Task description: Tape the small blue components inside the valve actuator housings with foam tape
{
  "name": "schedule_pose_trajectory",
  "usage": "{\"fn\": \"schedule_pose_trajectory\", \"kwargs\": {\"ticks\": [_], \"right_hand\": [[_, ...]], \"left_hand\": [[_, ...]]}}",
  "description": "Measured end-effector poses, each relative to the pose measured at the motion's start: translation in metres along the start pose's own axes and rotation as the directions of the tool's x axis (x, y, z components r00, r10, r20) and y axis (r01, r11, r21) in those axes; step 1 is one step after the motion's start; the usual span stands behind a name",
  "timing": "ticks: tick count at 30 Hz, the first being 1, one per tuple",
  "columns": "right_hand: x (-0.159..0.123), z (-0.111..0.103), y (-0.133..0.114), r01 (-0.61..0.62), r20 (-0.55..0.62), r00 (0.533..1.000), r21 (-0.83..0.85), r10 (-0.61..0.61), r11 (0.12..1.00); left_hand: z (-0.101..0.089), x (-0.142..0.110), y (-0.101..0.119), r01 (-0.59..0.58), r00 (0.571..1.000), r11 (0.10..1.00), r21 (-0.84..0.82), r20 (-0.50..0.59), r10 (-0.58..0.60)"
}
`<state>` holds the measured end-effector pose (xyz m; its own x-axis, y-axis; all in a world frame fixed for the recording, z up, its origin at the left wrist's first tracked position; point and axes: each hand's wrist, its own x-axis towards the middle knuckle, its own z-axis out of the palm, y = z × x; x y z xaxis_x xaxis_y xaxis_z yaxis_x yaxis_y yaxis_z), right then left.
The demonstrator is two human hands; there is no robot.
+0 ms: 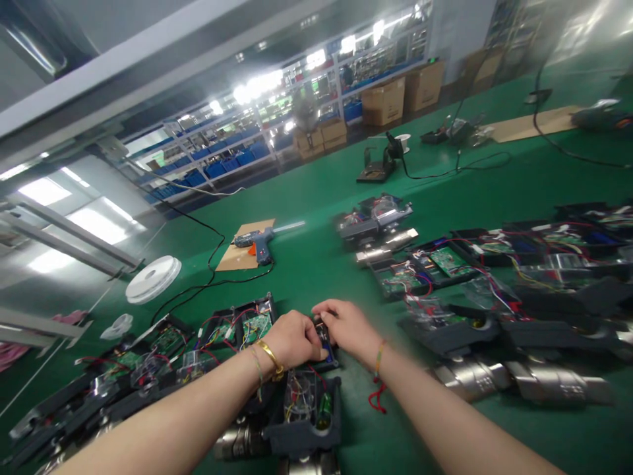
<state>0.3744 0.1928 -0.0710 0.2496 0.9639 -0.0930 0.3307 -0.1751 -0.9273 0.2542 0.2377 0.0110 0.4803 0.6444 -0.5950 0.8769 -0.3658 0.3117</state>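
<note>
Both of my hands meet over a small dark housing with a blue part inside (327,359), at the front middle of the green bench. My left hand (295,338), wearing a gold bracelet, presses into it with thumb and fingers together. From the other side my right hand (343,330) curls its fingers at the housing's upper end; what they pinch is hidden. Just below lies an open dark case (304,435) with wires and a green cylinder (324,410). Left of my left hand is another open case with a green circuit board (257,324).
Several open cases with boards and wires (448,260) and metal pipe fittings (558,382) lie at right. A glue gun (260,245) rests on cardboard (230,258), its cable running left past a white spool (153,278). A black stand (376,168) is farther back.
</note>
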Motion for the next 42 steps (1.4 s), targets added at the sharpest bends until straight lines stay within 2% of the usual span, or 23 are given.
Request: {"fn": "schedule_pose_trajectory", "kwargs": {"ticks": [6, 16, 19, 22, 24, 26, 28, 29, 30, 31, 32, 33, 34, 35, 38, 42], "right_hand": [[-0.003, 0.005, -0.002, 0.062, 0.024, 0.998, -0.057, -0.061, 0.996], [-0.005, 0.01, -0.009, 0.101, 0.005, 0.995, -0.167, -0.102, 0.981], [-0.002, 0.013, -0.005, 0.11, -0.002, 0.994, -0.18, -0.112, 0.977], [0.002, 0.011, -0.001, 0.128, -0.005, 0.991, -0.184, -0.131, 0.975], [-0.002, 0.004, -0.004, 0.148, -0.013, 0.988, -0.194, -0.153, 0.97], [-0.016, -0.005, -0.014, 0.17, -0.05, 0.982, -0.215, -0.184, 0.962], [-0.042, -0.011, -0.029, 0.241, -0.1, 0.957, -0.255, -0.273, 0.937], [-0.058, -0.011, -0.037, 0.302, -0.11, 0.933, -0.28, -0.343, 0.911], [-0.074, -0.009, -0.043, 0.422, -0.084, 0.877, -0.334, -0.473, 0.843], [-0.089, -0.004, -0.047, 0.514, 0.007, 0.829, -0.402, -0.559, 0.758], [-0.102, 0.002, -0.049, 0.613, 0.107, 0.756, -0.459, -0.645, 0.643], [-0.112, 0.009, -0.049, 0.671, 0.181, 0.694, -0.512, -0.697, 0.535], [-0.119, 0.016, -0.047, 0.689, 0.233, 0.665, -0.558, -0.71, 0.462], [-0.122, 0.022, -0.044, 0.687, 0.257, 0.656, -0.594, -0.71, 0.42], [-0.121, 0.029, -0.037, 0.639, 0.248, 0.691, -0.648, -0.678, 0.414], [-0.116, 0.007, -0.031, 0.63, 0.263, 0.663, -0.702, -0.701, 0.332]], "left_hand": [[0.0, -0.001, 0.001, -0.02, 1.0, 0.995, 0.097, 0.014, 0.019], [0.002, -0.008, 0.002, -0.029, 0.998, 0.977, 0.212, -0.056, 0.042], [0.001, -0.011, -0.001, -0.069, 0.992, 0.976, 0.205, -0.087, 0.089], [-0.007, -0.027, -0.004, -0.162, 0.971, 0.972, 0.173, -0.145, 0.188], [-0.015, -0.045, -0.011, -0.258, 0.932, 0.956, 0.142, -0.224, 0.285], [-0.021, -0.067, -0.024, -0.338, 0.874, 0.935, 0.109, -0.332, 0.355], [-0.022, -0.088, -0.045, -0.385, 0.799, 0.919, 0.091, -0.466, 0.381], [-0.018, -0.097, -0.059, -0.4, 0.745, 0.91, 0.105, -0.541, 0.39], [-0.012, -0.105, -0.073, -0.405, 0.681, 0.904, 0.138, -0.613, 0.399], [-0.003, -0.111, -0.086, -0.394, 0.61, 0.899, 0.189, -0.678, 0.41], [0.008, -0.115, -0.099, -0.365, 0.542, 0.897, 0.25, -0.726, 0.423], [0.02, -0.118, -0.11, -0.32, 0.492, 0.896, 0.309, -0.754, 0.436], [0.033, -0.119, -0.119, -0.269, 0.458, 0.892, 0.362, -0.767, 0.45], [0.046, -0.118, -0.125, -0.222, 0.436, 0.883, 0.413, -0.768, 0.469], [0.077, -0.112, -0.132, -0.109, 0.399, 0.839, 0.534, -0.749, 0.529], [0.096, -0.101, -0.126, 0.008, 0.407, 0.83, 0.558, -0.76, 0.507]]}}
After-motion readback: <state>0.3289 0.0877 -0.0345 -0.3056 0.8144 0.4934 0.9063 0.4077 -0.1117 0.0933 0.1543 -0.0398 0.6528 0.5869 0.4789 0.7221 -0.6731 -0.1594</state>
